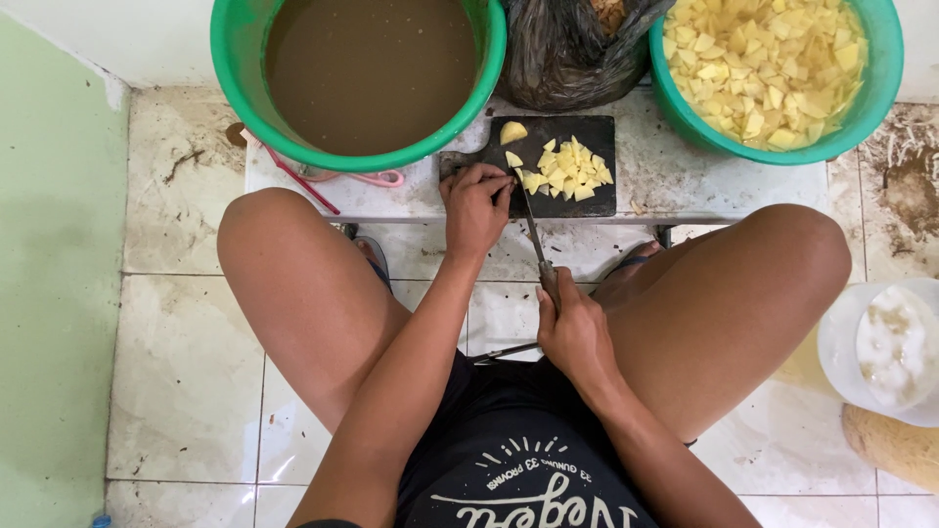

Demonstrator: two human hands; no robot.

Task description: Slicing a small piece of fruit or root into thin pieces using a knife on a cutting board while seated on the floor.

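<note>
While beside cubes [567, 171], knife [533, 230] (right hand [575, 332])

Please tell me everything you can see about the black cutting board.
The black rectangular cutting board lies flat on a pale low table, between two green plastic basins. It looks like thin plastic or dark wood. A pile of pale yellow cut pieces rests on it. The left hand presses down at its left edge, and the knife blade held by the right hand reaches onto it.
</note>
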